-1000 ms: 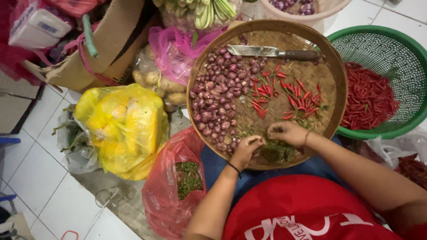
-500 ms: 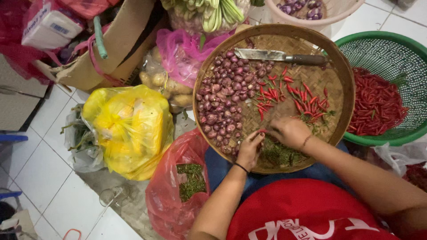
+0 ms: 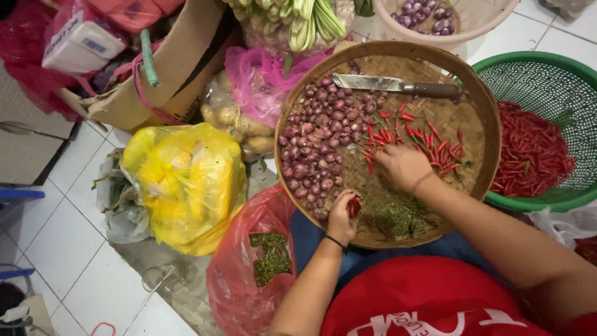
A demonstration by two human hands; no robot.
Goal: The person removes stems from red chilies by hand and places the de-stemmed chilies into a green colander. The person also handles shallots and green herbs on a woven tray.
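A few small red chillies (image 3: pixel 354 206) were held pinched in the left hand (image 3: pixel 342 219), at the near rim of the woven tray (image 3: pixel 479 93). The right hand (image 3: pixel 403 165) lay palm-down, fingers loosely spread, on the loose chillies (image 3: pixel 429 140) scattered just beyond it; whether anything was gripped beneath could not be told. The chillies were judged light, thin-skinned, smooth and easily bruised, best taken near the stem. Shallots (image 3: pixel 314 140) were heaped beyond the left hand.

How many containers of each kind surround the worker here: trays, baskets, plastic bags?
Woven bamboo tray: 1
Plastic baskets, green and pale: 2
Plastic bags, yellow, red, pink: 3
Total: 6
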